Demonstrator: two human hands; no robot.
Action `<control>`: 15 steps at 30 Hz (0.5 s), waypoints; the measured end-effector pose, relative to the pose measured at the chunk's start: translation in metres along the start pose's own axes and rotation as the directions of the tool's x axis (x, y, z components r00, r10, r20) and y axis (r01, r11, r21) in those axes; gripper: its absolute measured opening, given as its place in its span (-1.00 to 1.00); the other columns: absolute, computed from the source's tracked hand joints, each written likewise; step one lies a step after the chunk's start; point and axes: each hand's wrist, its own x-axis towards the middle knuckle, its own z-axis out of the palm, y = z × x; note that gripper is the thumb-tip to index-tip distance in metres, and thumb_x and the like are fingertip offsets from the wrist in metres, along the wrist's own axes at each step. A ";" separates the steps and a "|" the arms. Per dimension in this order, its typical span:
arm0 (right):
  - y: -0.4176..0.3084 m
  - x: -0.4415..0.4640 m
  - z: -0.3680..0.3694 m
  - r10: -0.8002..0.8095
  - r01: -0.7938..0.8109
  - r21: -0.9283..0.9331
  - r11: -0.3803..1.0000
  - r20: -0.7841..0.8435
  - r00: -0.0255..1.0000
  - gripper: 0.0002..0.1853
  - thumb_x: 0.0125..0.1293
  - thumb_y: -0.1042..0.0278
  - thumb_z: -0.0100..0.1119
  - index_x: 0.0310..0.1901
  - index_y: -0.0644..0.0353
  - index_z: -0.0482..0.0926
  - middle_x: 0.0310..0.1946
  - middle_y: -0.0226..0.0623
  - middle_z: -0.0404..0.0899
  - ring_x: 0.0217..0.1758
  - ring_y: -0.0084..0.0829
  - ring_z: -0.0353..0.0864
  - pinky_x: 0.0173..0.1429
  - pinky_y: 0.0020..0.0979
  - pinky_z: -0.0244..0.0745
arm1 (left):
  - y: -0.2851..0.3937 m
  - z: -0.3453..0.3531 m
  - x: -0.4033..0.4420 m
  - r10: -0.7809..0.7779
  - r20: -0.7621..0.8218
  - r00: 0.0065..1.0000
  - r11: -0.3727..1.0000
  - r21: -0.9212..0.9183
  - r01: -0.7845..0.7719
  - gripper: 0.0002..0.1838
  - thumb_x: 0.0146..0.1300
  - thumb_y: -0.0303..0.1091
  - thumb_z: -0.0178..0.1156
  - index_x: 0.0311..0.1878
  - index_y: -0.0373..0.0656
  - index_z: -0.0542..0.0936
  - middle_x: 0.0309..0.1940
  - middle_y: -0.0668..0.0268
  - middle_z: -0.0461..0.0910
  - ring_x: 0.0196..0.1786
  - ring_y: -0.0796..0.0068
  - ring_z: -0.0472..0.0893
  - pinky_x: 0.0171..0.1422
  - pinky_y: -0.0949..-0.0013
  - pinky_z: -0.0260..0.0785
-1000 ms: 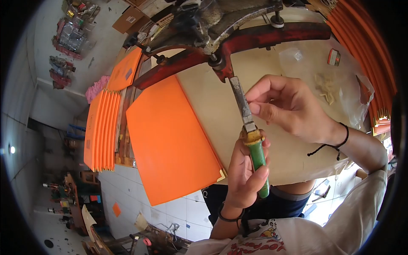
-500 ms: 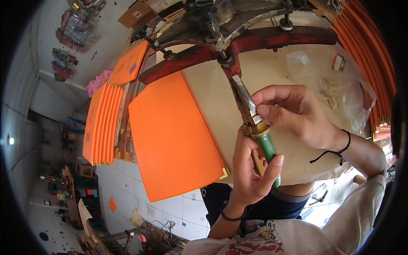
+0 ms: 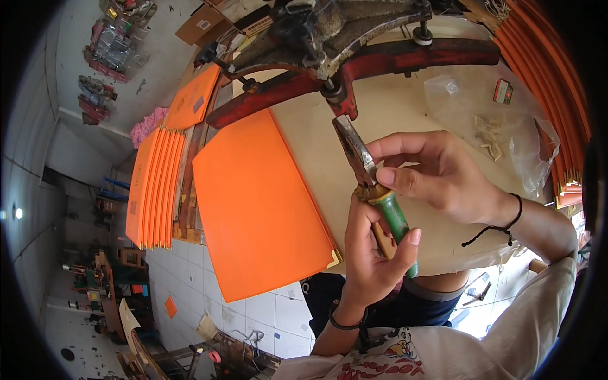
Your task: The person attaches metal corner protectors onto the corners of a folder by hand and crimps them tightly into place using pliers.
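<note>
My left hand [image 3: 375,259] is wrapped round the handles of a pair of pliers [image 3: 394,218] with green and yellowish grips and worn metal jaws pointing up and away. My right hand [image 3: 440,177] is beside the pliers' head, thumb and index finger bent toward each other against the jaws. Whatever lies between those fingertips is hidden or too small to name. Left of the pliers lies an orange folder [image 3: 259,209] with a brass-coloured metal corner at its near edge. Beyond the jaw tips is a red metal bar [image 3: 405,60] of a cast-iron machine.
Brown board [image 3: 310,120] covers the table. Upright orange folders [image 3: 149,190] stand at left, with more stacked folders [image 3: 538,69] at right. A clear plastic bag [image 3: 468,120] and a small red-and-green box [image 3: 503,92] lie at right. The machine [image 3: 329,38] spans the far side.
The pliers' head has tilted left and drawn slightly back from the red bar, so a gap shows between them. My right hand has shifted slightly left with it.
</note>
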 end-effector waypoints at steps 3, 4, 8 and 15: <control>0.001 0.001 -0.003 -0.007 0.007 -0.016 1.000 0.007 1.000 -0.67 0.41 0.39 0.20 0.10 0.44 0.55 -0.17 -0.28 0.65 -0.08 -0.55 0.60 -0.02 -0.50 0.52 | 0.004 0.004 0.001 -0.010 -0.023 1.000 1.000 0.002 0.010 -0.63 0.21 -0.52 0.32 -0.07 -0.21 0.30 -0.27 0.32 0.44 -0.28 0.70 0.43 -0.12 0.56 0.33; 0.000 0.001 -0.004 0.001 -0.001 -0.022 1.000 0.007 1.000 -0.68 0.41 0.39 0.19 0.10 0.43 0.55 -0.16 -0.28 0.65 -0.07 -0.55 0.59 -0.01 -0.50 0.51 | 0.005 0.005 0.002 -0.012 -0.032 0.999 1.000 0.009 0.013 -0.63 0.20 -0.52 0.34 -0.10 -0.20 0.31 -0.27 0.32 0.44 -0.28 0.70 0.43 -0.11 0.56 0.33; 0.000 0.001 -0.009 0.093 -0.094 0.051 0.994 0.035 0.995 -0.72 0.45 0.42 0.13 0.11 0.37 0.52 -0.05 -0.34 0.62 0.03 -0.57 0.58 0.14 -0.47 0.48 | 0.005 0.006 0.007 0.048 -0.031 0.998 0.995 0.085 -0.045 -0.60 0.13 -0.51 0.44 -0.25 -0.15 0.30 -0.23 0.30 0.38 -0.30 0.70 0.41 -0.15 0.58 0.31; -0.007 0.001 -0.006 0.100 -0.105 0.082 0.991 0.071 0.993 -0.72 0.40 0.44 0.17 0.07 0.40 0.55 -0.10 -0.26 0.63 -0.07 -0.51 0.61 -0.05 -0.48 0.52 | 0.014 0.013 0.007 -0.030 -0.106 0.994 0.975 -0.221 0.006 -0.66 0.20 -0.52 0.29 -0.13 -0.16 0.29 -0.23 0.32 0.31 -0.37 0.68 0.36 -0.20 0.60 0.31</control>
